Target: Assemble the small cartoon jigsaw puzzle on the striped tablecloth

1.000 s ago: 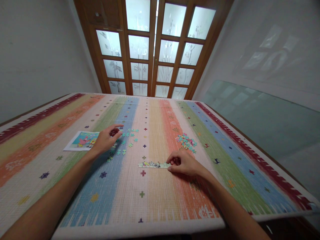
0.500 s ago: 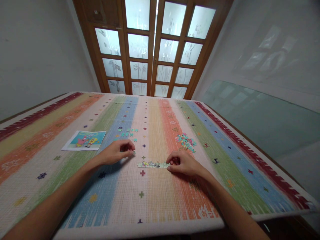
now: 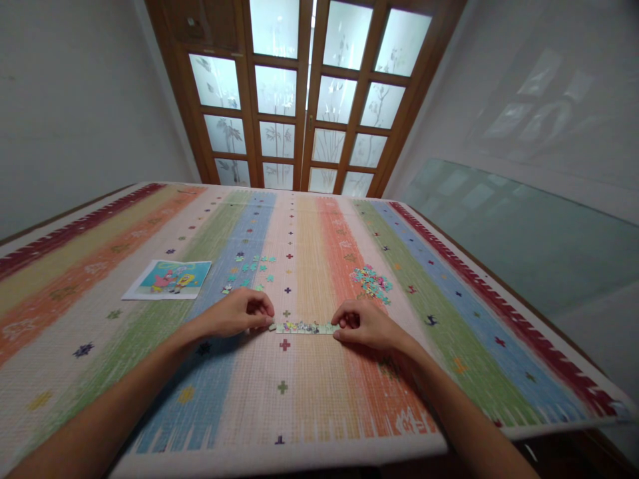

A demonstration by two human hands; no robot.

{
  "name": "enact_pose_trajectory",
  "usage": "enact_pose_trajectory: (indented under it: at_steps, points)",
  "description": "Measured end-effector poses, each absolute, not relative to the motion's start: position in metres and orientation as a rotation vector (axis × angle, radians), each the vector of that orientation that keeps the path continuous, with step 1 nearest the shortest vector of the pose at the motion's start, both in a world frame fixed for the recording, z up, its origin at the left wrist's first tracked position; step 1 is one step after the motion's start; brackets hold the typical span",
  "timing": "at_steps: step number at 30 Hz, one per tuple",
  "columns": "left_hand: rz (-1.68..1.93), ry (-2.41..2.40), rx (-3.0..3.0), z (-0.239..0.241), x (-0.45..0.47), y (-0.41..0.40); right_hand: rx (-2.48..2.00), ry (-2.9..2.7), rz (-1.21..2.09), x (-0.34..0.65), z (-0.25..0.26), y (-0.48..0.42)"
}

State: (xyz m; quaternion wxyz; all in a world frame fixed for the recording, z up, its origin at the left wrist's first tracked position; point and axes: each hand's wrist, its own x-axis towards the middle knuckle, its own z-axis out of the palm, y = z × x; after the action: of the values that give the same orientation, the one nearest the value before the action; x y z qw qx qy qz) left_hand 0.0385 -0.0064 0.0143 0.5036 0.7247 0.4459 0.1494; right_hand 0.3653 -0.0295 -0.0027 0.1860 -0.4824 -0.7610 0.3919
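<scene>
A narrow strip of joined jigsaw puzzle pieces lies flat on the striped cloth in front of me. At its left end, my left hand pinches a small puzzle piece between thumb and fingertips; whether the piece touches the strip I cannot tell. My right hand has its thumb and fingers closed on the strip's right end. Several loose turquoise pieces are spread just beyond my left hand. Past my right hand sits a heap of mixed puzzle pieces.
A picture card with a pink and a yellow cartoon figure lies to the left. The striped tablecloth covers the table. Wooden doors with frosted panes stand beyond its far edge, and a pale green panel is at the right.
My left hand has moved down and slightly right, bringing the small piece to the strip's left end. More loose pieces show behind it now. My right hand has stayed at the right end.
</scene>
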Motion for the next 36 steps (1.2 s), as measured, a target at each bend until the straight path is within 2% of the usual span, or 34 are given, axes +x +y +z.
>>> enact_pose_trajectory:
  at_steps: [15, 36]
  points:
    - [0.405, 1.084, 2.113, 0.0101, 0.0431, -0.0098, -1.368, -2.139, 1.114, 0.3633, -0.0001, -0.0297]
    - [0.394, 1.098, 2.173, 0.0094, 0.0482, -0.0132, -1.354, -2.154, 1.083, 0.3632, -0.0018, -0.0302]
